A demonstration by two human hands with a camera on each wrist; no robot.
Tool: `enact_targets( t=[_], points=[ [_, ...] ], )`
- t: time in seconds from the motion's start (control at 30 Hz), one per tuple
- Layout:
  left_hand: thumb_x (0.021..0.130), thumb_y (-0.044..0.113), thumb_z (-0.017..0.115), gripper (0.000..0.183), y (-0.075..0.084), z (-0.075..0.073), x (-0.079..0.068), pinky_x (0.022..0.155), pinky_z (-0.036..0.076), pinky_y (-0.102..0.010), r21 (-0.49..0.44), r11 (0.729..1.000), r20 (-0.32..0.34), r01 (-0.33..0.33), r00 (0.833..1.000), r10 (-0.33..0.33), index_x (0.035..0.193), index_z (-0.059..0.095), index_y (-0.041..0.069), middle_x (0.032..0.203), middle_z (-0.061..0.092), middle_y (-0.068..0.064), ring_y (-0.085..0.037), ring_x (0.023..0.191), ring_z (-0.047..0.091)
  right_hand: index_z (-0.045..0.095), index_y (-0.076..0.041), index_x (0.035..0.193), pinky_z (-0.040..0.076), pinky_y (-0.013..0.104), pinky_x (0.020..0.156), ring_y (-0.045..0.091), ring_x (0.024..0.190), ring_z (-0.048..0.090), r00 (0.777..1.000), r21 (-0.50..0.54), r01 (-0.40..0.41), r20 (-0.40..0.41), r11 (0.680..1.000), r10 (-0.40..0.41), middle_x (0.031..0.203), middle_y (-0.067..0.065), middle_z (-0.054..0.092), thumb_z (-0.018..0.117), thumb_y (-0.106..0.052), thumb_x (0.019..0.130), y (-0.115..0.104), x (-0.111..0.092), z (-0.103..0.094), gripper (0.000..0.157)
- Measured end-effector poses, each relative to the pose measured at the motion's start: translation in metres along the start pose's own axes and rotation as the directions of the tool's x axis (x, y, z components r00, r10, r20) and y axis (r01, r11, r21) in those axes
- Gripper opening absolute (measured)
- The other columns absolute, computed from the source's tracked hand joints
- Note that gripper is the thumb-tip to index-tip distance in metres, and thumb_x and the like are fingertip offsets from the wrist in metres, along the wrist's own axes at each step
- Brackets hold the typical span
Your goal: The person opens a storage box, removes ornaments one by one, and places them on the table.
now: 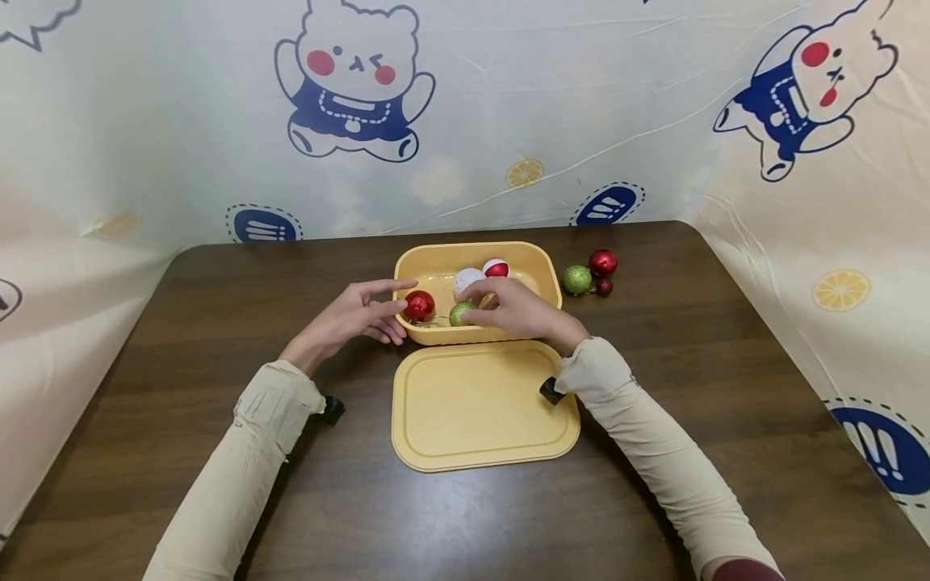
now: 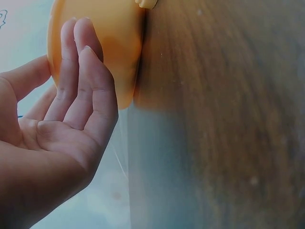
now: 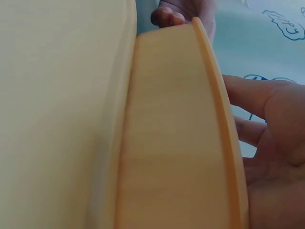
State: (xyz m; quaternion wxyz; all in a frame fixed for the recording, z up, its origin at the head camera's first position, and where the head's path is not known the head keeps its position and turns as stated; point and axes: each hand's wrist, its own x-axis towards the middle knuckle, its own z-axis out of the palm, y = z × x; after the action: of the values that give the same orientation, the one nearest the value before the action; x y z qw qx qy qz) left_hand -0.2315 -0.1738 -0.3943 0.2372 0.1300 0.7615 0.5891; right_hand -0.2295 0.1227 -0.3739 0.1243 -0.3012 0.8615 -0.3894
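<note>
A yellow box (image 1: 534,252) holds a shiny red bauble (image 1: 419,306), a white speckled bauble (image 1: 468,280), a red-and-white bauble (image 1: 496,269) and a green glitter bauble (image 1: 458,315). My right hand (image 1: 519,309) reaches over the near rim, thumb and fingertips pinching the green bauble low in the box. In the right wrist view the box wall hides those fingertips. At the box's left end is my left hand (image 1: 356,316), fingers loosely extended. Its index finger lies over the rim, and its thumb tip is beside the red bauble. The left wrist view shows its palm (image 2: 66,143).
Right of the box, a green bauble (image 1: 577,280), a red bauble (image 1: 603,263) and a small dark red bauble (image 1: 604,286) lie together on the brown wooden table (image 1: 327,516). A flat yellow lid (image 1: 483,407) lies in front of the box. Patterned cloth (image 1: 479,105) hangs behind.
</note>
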Motion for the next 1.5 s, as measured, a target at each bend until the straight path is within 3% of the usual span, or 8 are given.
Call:
enact_targets(
  t=[0.33, 0.7, 1.23, 1.5],
  points=[
    [0.101, 0.020, 0.061, 0.049, 0.002, 0.001, 0.000, 0.073, 0.061, -0.043, 0.002, 1.000, 0.004, -0.012, 1.000, 0.012, 0.148, 0.049, 0.014, 0.084, 0.073, -0.020, -0.030, 0.074, 0.073, 0.067, -0.003, 0.120, 0.052, 0.039, 0.097, 0.025, 0.105, 0.064, 1.000, 0.025, 0.004, -0.014, 1.000, -0.003, 0.115, 0.010, 0.065, 0.071, -0.018, 0.094, -0.003, -0.008, -0.019, 0.031],
    [0.101, 0.019, 0.060, 0.050, 0.000, 0.000, -0.001, 0.073, 0.061, -0.043, 0.002, 1.000, 0.014, -0.016, 1.000, 0.016, 0.149, 0.046, 0.012, 0.085, 0.072, -0.021, -0.030, 0.074, 0.072, 0.066, 0.000, 0.120, 0.052, 0.045, 0.096, 0.030, 0.106, 0.064, 0.999, 0.036, 0.033, -0.031, 0.999, -0.032, 0.114, 0.013, 0.065, 0.070, -0.014, 0.094, -0.009, -0.014, -0.030, 0.029],
    [0.101, 0.021, 0.061, 0.051, 0.001, 0.000, -0.001, 0.074, 0.061, -0.043, 0.001, 1.000, 0.016, -0.015, 1.000, 0.015, 0.149, 0.047, 0.012, 0.085, 0.073, -0.020, -0.029, 0.075, 0.073, 0.066, -0.001, 0.119, 0.052, 0.045, 0.097, 0.026, 0.106, 0.063, 0.997, 0.006, 0.052, -0.065, 0.999, -0.051, 0.114, 0.014, 0.067, 0.071, -0.015, 0.094, -0.007, -0.018, -0.041, 0.029],
    [0.100, 0.025, 0.063, 0.054, 0.001, 0.000, -0.001, 0.073, 0.061, -0.041, -0.001, 1.000, 0.011, -0.013, 1.000, 0.013, 0.149, 0.047, 0.012, 0.085, 0.073, -0.020, -0.029, 0.075, 0.073, 0.065, -0.003, 0.122, 0.053, 0.044, 0.095, 0.026, 0.105, 0.064, 0.997, -0.003, 0.004, -0.073, 1.000, -0.004, 0.116, 0.012, 0.067, 0.072, -0.017, 0.093, -0.009, -0.021, -0.045, 0.032]
  ],
)
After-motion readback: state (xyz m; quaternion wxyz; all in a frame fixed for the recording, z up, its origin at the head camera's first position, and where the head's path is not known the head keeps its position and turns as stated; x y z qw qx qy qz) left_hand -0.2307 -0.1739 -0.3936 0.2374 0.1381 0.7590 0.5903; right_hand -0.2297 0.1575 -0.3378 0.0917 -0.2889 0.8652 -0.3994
